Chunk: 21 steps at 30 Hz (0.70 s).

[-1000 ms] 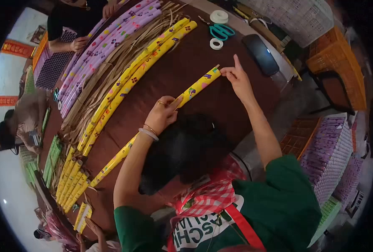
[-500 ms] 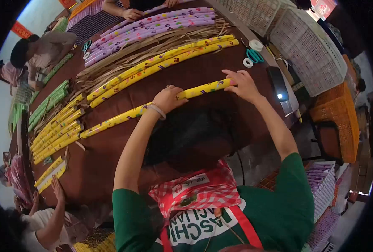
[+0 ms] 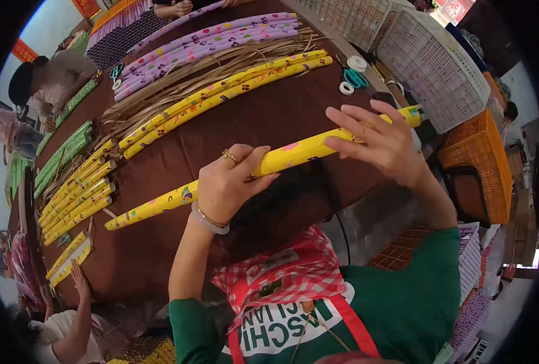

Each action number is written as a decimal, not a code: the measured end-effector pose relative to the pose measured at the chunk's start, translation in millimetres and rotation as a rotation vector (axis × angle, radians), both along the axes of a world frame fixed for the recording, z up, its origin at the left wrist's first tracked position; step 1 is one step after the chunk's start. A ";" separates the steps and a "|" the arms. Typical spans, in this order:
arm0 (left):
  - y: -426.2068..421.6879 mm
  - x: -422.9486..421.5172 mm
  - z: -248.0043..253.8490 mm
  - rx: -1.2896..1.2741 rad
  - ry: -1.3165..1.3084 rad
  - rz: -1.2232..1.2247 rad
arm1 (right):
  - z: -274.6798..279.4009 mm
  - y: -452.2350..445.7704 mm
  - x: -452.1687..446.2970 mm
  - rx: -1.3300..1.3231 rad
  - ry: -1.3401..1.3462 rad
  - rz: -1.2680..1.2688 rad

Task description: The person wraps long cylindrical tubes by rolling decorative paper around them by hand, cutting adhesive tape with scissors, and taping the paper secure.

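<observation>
A long yellow paper roll [image 3: 293, 154] with a colourful print slants up to the right in front of me. Its right part is lifted off the table, and its left end lies low near the brown cloth. My left hand [image 3: 224, 185], with a ring and bracelets at the wrist, wraps around the roll left of its middle. Near the other end my right hand [image 3: 378, 142] grips it, fingers long across the paper. Beyond my hands, two similar yellow rolls [image 3: 221, 94] lie on the brown-covered table [image 3: 160, 261].
Lilac rolls [image 3: 208, 45], brown strips [image 3: 154, 103] and green rolls [image 3: 69, 151] lie farther back. Teal scissors [image 3: 355, 77] and white tape [image 3: 357, 64] sit at right. A white crate [image 3: 433, 73] and an orange basket [image 3: 481, 164] stand beyond. Other people work around the table.
Both hands have come nearer to me with the yellow roll, its right end raised and moved right. My right hand now wraps over the roll instead of touching its end.
</observation>
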<state>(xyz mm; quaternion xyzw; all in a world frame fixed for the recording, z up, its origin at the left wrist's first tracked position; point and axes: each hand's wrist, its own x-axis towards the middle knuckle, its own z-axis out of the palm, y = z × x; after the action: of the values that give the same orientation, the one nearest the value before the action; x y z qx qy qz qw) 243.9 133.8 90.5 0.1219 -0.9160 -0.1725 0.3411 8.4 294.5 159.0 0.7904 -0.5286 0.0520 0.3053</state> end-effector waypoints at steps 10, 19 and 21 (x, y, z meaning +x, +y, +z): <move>-6.6 30.1 7.7 -0.047 0.047 0.074 | -1.3 -3.5 18.1 -0.190 -0.241 0.113; -22.3 73.2 -10.1 -0.167 -0.001 0.181 | 2.7 -30.8 28.0 -0.029 -0.194 0.022; -21.0 79.1 -12.1 -0.172 -0.024 0.214 | -4.3 -35.7 30.9 -0.018 -0.198 0.078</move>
<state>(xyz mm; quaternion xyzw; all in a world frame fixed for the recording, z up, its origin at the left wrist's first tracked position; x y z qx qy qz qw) 323.0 112.8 78.4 0.1914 -0.9131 -0.0544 0.3559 39.3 258.8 154.8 0.7985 -0.5245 0.1464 0.2565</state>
